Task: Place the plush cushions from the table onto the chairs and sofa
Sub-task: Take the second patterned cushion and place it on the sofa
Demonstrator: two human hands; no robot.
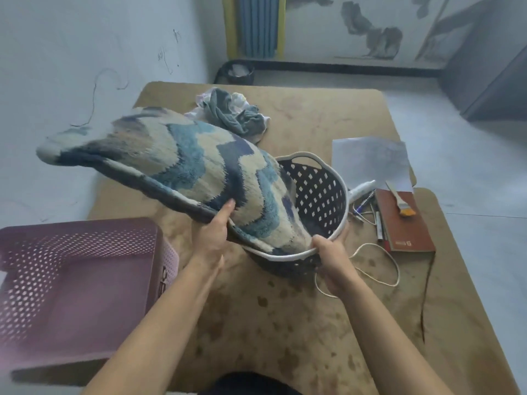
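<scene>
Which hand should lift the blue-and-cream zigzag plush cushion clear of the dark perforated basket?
Left. The left hand grips the edge of the blue-and-cream zigzag plush cushion, while the right hand holds the rim of the dark perforated basket, likely steadying it.

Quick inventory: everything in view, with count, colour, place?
plush cushion: one, blue-cream, lifted, end in basket
basket: one, dark, white rim, centre
crate: one, pink, left
cloth pile: one, grey-white, far side
paper sheet: one, white, right
notebook: one, brown, right
brush: one, orange bristles, on notebook
cord: one, white, beside basket
table: one, tan
left hand: grips plush cushion
right hand: grips basket rim
</scene>
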